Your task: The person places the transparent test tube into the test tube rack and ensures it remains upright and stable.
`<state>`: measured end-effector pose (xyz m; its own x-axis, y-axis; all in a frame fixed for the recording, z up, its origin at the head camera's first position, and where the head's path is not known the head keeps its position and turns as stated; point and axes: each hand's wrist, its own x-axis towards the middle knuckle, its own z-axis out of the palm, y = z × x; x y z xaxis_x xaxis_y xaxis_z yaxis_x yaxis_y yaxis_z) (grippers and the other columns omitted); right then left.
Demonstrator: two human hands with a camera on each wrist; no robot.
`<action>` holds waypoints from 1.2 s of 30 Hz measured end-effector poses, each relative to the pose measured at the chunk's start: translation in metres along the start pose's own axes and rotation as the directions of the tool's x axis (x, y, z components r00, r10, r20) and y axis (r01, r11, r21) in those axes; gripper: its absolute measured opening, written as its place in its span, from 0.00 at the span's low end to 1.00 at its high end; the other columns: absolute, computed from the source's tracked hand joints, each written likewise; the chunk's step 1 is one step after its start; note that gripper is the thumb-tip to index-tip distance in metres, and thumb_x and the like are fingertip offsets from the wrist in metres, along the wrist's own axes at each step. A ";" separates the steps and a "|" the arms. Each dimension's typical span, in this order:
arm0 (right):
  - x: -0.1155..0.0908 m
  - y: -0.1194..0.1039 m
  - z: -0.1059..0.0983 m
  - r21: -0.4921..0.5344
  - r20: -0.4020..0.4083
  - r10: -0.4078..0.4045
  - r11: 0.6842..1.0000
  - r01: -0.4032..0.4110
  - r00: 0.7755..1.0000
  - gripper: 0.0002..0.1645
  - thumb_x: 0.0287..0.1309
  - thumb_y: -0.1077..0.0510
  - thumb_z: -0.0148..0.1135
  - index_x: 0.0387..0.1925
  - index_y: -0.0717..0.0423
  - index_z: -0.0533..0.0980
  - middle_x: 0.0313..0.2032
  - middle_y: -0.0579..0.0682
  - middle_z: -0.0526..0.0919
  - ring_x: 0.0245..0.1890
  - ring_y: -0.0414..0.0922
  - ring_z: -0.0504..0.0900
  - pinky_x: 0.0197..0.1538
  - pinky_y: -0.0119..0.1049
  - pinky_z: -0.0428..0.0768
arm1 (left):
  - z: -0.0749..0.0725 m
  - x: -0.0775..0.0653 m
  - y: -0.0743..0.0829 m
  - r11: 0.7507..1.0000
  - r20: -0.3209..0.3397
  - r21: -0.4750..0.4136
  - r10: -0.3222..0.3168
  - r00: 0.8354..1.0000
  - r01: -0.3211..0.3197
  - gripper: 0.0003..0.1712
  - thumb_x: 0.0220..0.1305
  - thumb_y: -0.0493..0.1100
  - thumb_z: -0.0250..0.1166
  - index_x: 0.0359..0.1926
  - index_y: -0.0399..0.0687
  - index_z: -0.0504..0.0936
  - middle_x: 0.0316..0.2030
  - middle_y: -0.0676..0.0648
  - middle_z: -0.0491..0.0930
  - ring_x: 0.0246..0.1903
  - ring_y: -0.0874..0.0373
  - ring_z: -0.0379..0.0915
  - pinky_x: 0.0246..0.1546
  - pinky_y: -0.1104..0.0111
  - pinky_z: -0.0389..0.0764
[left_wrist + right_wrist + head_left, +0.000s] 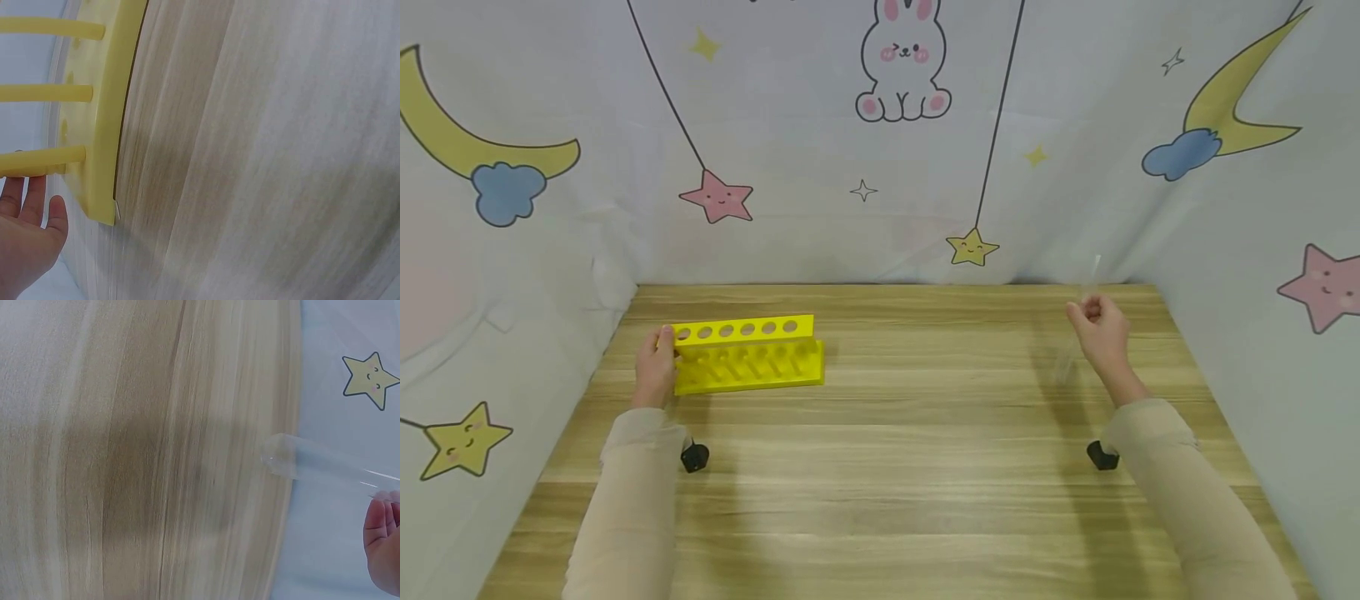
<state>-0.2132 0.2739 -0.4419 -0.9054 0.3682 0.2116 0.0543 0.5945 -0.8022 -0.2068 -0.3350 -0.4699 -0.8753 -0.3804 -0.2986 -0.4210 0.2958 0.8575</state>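
Observation:
On the left of the table stands a yellow test tube rack point(748, 387), with a row of round holes in its upper plate and pegs behind its front. My left hand point(656, 362) grips its left end, the thumb at the upper plate's corner. The left wrist view shows the fingers point(34, 194) against the rack's end below the pegs point(47, 93). At the right, my right hand point(1102, 333) pinches a clear, see-through tube point(1064, 367) that slants above the table. In the right wrist view the tube's point(312, 461) wider end points away from the fingers.
A wood-grain table point(895, 467) lies between both arms. White cloth point(820, 242) with printed stars and a rabbit hangs behind it and along both sides. Small black devices sit at the left wrist point(695, 457) and right wrist point(1102, 455).

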 end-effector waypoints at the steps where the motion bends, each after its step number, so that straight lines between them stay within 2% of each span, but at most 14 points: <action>1: 0.000 0.000 0.000 0.005 -0.005 -0.004 1.000 0.004 1.000 0.09 0.53 0.54 0.56 0.27 0.55 0.67 0.22 0.39 0.67 0.20 0.30 0.65 0.21 0.19 0.65 | 0.000 0.000 0.000 1.000 -0.001 -0.001 0.003 1.000 -0.003 0.41 0.63 0.65 0.28 0.67 0.44 0.45 0.64 0.37 0.52 0.60 0.45 0.51 0.59 0.55 0.58; 10: -0.002 -0.006 -0.001 -0.023 -0.038 -0.105 0.994 0.104 0.994 0.10 0.54 0.56 0.56 0.27 0.59 0.68 0.21 0.38 0.67 0.21 0.29 0.65 0.24 0.19 0.64 | 0.000 -0.001 0.001 1.000 0.004 -0.015 0.011 1.000 -0.011 0.39 0.64 0.64 0.28 0.67 0.44 0.46 0.65 0.37 0.51 0.61 0.45 0.50 0.61 0.54 0.56; 17: -0.005 -0.007 -0.002 0.005 -0.040 -0.164 0.986 0.165 0.986 0.11 0.54 0.56 0.57 0.28 0.60 0.68 0.21 0.36 0.68 0.22 0.27 0.66 0.25 0.17 0.64 | 0.000 -0.004 0.001 0.999 0.012 -0.007 0.042 0.999 -0.042 0.39 0.64 0.63 0.27 0.67 0.44 0.47 0.64 0.37 0.52 0.59 0.46 0.52 0.57 0.57 0.59; 29: -0.007 -0.006 -0.001 0.023 -0.034 -0.187 0.982 0.188 0.982 0.11 0.55 0.55 0.56 0.29 0.58 0.68 0.22 0.35 0.69 0.23 0.27 0.67 0.26 0.17 0.66 | -0.001 -0.006 0.003 0.999 0.019 0.002 0.032 0.999 -0.032 0.40 0.64 0.64 0.27 0.67 0.43 0.46 0.64 0.37 0.51 0.59 0.46 0.51 0.58 0.55 0.58; 36: -0.008 -0.010 -0.002 0.002 -0.031 -0.197 0.980 0.197 0.980 0.12 0.55 0.53 0.56 0.30 0.59 0.68 0.23 0.38 0.69 0.24 0.27 0.67 0.26 0.17 0.65 | -0.001 -0.005 0.001 0.999 0.001 0.015 0.044 0.999 -0.044 0.40 0.63 0.65 0.28 0.66 0.43 0.50 0.62 0.37 0.55 0.54 0.49 0.55 0.49 0.63 0.62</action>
<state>-0.2059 0.2662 -0.4343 -0.8849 0.2660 0.3823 -0.1256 0.6542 -0.7458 -0.2028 -0.3337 -0.4674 -0.8933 -0.3660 -0.2610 -0.3856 0.3255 0.8633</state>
